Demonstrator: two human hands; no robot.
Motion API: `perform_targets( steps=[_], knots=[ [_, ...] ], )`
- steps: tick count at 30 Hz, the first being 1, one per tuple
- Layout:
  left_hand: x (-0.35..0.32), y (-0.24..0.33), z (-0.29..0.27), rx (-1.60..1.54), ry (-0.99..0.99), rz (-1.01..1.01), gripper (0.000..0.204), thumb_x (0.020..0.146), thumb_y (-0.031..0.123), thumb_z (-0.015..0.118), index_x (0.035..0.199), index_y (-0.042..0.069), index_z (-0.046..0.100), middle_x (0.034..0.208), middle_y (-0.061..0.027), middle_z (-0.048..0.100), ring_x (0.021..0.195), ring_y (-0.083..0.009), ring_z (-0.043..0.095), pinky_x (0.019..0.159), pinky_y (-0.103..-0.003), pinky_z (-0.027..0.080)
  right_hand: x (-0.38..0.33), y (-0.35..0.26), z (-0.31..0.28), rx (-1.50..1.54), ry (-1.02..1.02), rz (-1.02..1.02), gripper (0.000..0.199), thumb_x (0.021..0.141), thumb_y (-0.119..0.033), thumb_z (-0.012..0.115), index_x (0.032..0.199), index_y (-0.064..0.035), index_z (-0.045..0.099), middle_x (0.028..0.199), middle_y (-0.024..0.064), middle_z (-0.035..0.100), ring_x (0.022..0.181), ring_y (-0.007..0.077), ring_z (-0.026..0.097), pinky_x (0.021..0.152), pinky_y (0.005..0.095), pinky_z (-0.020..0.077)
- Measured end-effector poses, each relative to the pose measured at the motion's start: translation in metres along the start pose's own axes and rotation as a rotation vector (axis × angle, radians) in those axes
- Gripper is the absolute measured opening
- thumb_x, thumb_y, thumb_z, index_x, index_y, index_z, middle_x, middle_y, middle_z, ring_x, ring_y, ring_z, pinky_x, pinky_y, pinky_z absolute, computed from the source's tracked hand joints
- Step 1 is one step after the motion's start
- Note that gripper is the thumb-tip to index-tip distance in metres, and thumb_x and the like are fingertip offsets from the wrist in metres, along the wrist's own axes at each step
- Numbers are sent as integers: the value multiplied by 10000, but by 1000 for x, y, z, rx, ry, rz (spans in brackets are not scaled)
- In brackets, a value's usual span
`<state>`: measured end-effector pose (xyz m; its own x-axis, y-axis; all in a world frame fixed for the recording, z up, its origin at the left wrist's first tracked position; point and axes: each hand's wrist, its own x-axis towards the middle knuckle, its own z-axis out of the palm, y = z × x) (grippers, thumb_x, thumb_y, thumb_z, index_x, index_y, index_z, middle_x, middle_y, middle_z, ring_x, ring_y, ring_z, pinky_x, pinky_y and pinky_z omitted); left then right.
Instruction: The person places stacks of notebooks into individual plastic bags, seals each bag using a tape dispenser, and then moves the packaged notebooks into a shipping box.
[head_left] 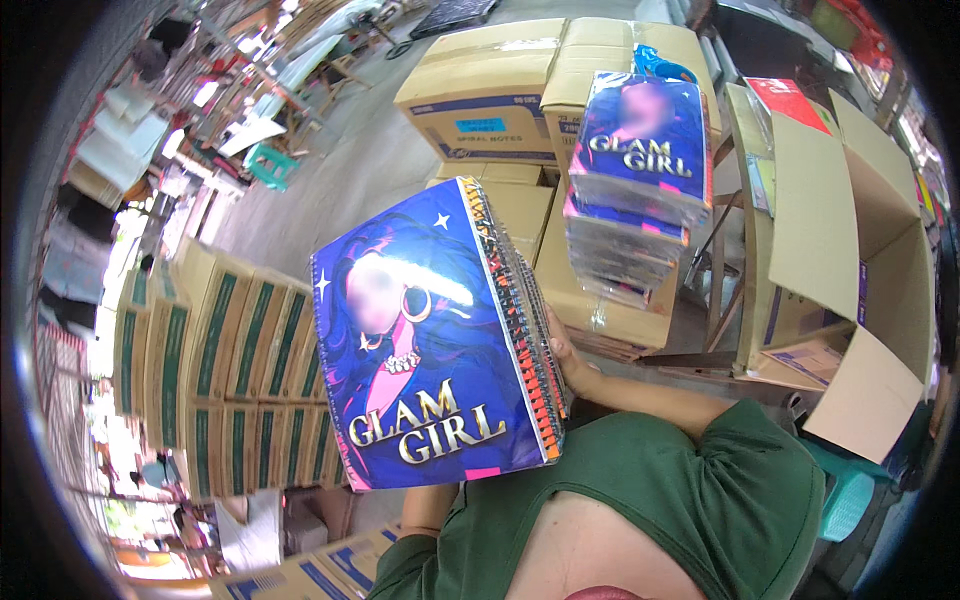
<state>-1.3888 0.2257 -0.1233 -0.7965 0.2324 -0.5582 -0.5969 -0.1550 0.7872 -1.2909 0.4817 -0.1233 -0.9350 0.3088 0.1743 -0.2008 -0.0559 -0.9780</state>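
A thick stack of spiral notebooks (430, 350) is held up in front of my chest. Its top cover is glossy blue and purple with a drawn figure wearing hoop earrings, and the coil-bound edges face right. My right hand (567, 358) is closed against that coiled side, with part of its fingers behind the stack. From below, my left forearm reaches up under the stack's lower edge; the left hand itself is hidden by the notebooks. Beyond them, a tall pile of similar notebooks (630, 205) in clear wrap rests on cardboard boxes.
Closed cartons (485, 85) stand behind the pile. To the right is an open carton (815, 200) with its flaps spread, above a teal stool (848, 500). Stacked brown bundles with green bands (225, 340) stand at left. A green stool (270, 165) sits on the floor farther off.
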Motion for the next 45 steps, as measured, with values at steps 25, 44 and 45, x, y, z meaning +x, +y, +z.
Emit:
perform_targets(
  steps=[25, 44, 45],
  knots=[
    [386, 46, 199, 560, -580, -292, 470, 934, 410, 512, 1185, 14, 549, 1077, -130, 617, 939, -285, 605, 849, -439, 496, 184, 137, -44, 378, 1119, 298, 514, 975, -443, 448, 1288, -38, 491, 1212, 93, 571, 1080, 189, 545, 959, 335, 422],
    [349, -14, 237, 897, -731, -321, 454, 937, 385, 520, 1174, -1, 543, 1053, -135, 616, 910, -280, 609, 831, -428, 503, 74, -202, -103, -643, 1249, 48, 661, 786, -289, 755, 1358, -114, 475, 1274, 130, 591, 1192, 247, 542, 1025, 374, 401],
    [337, -21, 241, 917, -747, -321, 453, 937, 384, 520, 1173, -2, 542, 1052, -135, 616, 909, -280, 610, 830, -427, 503, 69, -209, -100, -560, 1205, 157, 649, 774, -308, 762, 1333, -122, 490, 1267, 141, 596, 1170, 270, 567, 1000, 385, 426]
  ],
)
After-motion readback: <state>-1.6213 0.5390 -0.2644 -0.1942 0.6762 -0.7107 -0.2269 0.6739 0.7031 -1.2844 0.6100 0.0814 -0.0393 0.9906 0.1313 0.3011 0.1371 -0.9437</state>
